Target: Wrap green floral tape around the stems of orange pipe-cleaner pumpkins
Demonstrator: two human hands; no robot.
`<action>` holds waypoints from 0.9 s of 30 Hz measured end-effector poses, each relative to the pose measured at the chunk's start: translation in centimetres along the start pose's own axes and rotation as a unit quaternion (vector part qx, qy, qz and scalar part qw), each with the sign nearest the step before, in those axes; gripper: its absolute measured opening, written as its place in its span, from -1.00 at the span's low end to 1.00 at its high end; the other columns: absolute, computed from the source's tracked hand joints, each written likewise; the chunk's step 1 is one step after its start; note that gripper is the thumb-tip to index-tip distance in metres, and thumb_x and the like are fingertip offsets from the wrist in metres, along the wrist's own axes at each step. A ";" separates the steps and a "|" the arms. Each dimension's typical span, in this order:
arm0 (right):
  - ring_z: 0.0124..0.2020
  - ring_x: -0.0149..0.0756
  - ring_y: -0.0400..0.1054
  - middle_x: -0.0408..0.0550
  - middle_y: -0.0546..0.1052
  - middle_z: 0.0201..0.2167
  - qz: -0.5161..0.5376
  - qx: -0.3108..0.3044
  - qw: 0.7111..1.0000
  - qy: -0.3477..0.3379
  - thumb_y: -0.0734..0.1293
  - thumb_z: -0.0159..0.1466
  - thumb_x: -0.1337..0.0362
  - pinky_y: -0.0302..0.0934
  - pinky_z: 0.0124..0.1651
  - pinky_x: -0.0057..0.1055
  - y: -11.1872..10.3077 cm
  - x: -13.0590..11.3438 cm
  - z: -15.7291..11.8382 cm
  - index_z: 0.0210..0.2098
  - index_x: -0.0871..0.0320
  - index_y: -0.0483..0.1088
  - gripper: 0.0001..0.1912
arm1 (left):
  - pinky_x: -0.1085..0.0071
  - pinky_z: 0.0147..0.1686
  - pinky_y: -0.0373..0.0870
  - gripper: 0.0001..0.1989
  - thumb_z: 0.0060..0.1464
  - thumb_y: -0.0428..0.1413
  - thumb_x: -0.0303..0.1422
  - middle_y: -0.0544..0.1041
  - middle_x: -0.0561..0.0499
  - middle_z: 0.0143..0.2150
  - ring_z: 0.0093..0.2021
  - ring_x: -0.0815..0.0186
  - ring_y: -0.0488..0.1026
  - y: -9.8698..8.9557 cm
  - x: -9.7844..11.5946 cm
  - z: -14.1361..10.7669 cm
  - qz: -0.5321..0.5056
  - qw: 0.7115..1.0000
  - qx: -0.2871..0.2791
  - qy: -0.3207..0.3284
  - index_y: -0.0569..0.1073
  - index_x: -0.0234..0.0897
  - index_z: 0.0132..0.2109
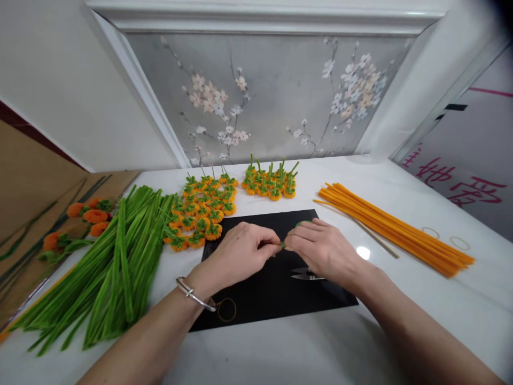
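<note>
My left hand (244,245) and my right hand (323,245) meet over a black mat (260,299), their fingertips pinched almost together. Between them shows a short bit of green pipe cleaner (282,244). More green peeks out above the right knuckles; my fingers hide most of its length. Metal thread snips (306,274) lie on the mat, partly under my right hand. A thin elastic ring (227,310) rests at the mat's near left corner, by my left wrist's silver bangle (195,294).
Green pipe cleaners (124,262) are piled at left, beside small orange fuzzy pumpkins (196,239). Another pumpkin group (274,192) with upright green stems stands behind the mat. Orange pipe cleaners (396,227) and a thin stick (377,239) lie right. Finished orange pieces (95,216) sit far left.
</note>
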State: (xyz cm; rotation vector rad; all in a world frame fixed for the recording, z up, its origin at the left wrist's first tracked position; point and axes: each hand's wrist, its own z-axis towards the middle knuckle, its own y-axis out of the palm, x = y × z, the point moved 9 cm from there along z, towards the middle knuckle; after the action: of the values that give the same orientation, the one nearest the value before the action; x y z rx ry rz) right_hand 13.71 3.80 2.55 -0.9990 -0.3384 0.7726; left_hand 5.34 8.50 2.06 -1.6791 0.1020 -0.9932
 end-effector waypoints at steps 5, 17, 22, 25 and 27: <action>-0.38 -0.34 0.21 -0.10 0.51 -0.35 -0.039 -0.011 0.999 -0.023 0.11 0.35 0.47 -0.09 -0.34 -0.35 0.3 -0.4 -0.1 -0.34 0.16 0.37 -0.75 | 0.51 -0.41 0.32 -0.81 0.07 -0.03 -0.45 0.54 0.04 -0.49 -0.46 0.38 0.47 1.9 -1.4 0.2 -0.139 0.986 -0.090 -0.032 0.44 -0.30 -0.44; -0.46 -0.33 0.15 -0.11 0.39 -0.51 -0.046 -0.007 0.999 0.014 0.12 0.25 0.53 -0.13 -0.37 -0.36 0.7 0.5 0.0 -0.44 0.18 0.32 -0.76 | 0.50 -0.36 0.26 -0.92 0.04 0.11 -0.39 0.52 0.11 -0.41 -0.40 0.39 0.38 0.4 0.4 0.2 -0.091 0.995 0.007 0.029 0.50 -0.26 -0.31; -0.42 -0.33 0.18 -0.09 0.46 -0.44 -0.028 0.012 1.000 -0.005 0.10 0.33 0.49 -0.08 -0.36 -0.36 0.2 0.1 0.1 -0.39 0.19 0.37 -0.72 | 0.48 -0.40 0.23 -0.84 0.03 0.04 -0.47 0.51 0.08 -0.47 -0.45 0.40 0.38 0.5 -0.4 0.4 -0.051 0.998 0.031 0.006 0.52 -0.27 -0.40; -0.39 -0.33 0.19 -0.06 0.50 -0.37 -0.024 0.019 0.999 -0.022 0.09 0.36 0.46 -0.05 -0.34 -0.35 -0.2 -0.2 0.1 -0.34 0.20 0.39 -0.71 | 0.48 -0.40 0.28 -0.84 0.05 0.02 -0.45 0.49 0.06 -0.50 -0.47 0.39 0.42 1.3 -1.1 0.6 -0.135 0.991 -0.013 -0.019 0.50 -0.30 -0.39; -0.36 -0.33 0.21 -0.04 0.51 -0.32 -0.028 0.022 0.999 -0.035 0.07 0.37 0.45 -0.03 -0.32 -0.34 -0.4 -0.4 0.0 -0.32 0.20 0.40 -0.70 | 0.48 -0.41 0.31 -0.87 0.05 0.04 -0.44 0.49 0.04 -0.49 -0.48 0.39 0.44 2.0 -1.4 0.6 -0.223 0.973 -0.054 -0.040 0.46 -0.33 -0.41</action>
State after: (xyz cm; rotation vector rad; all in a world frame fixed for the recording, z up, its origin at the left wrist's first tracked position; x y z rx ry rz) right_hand 13.54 3.39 2.94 -0.9197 -0.4071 0.7620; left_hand 5.64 8.94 -0.41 -1.8837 -0.2923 -1.2668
